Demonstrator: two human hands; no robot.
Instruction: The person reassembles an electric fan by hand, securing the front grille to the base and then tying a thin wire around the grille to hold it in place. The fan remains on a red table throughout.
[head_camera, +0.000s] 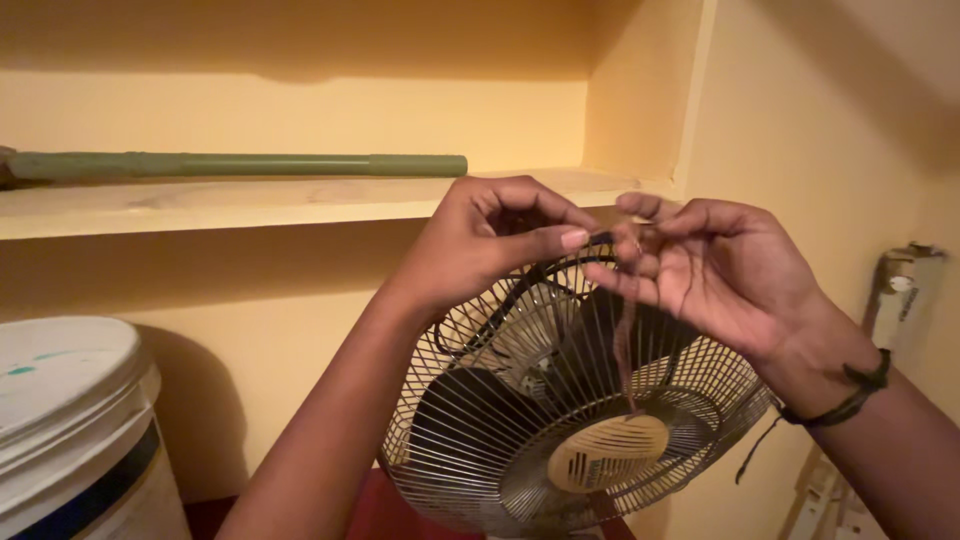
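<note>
Both your hands are up at the top rim of the table fan (560, 420), right in front of the shelf (250, 205). Your left hand (490, 240) is curled almost closed — fingers bent in, thumb stretched forward, its tip at the top edge of the wire grille (480, 400). Whether it actually nips anything between thumb and fingers, you can't tell; the fingers fold over the spot. Your right hand (710, 270) is half closed, fingers bunched, and it pinches a thin brown string (625, 340) — the string drops straight down across the grille toward the round centre cap (608, 452). A dark cord bracelet (850, 400) sits on your right wrist.

The upper end of the string is lost among your fingers. The fan's base is cut off at the bottom edge, and the blades show only dimly behind the wires. Left of you, a white bucket (70, 430) is cropped by the frame; a green pipe (240, 165) lies on the shelf.
</note>
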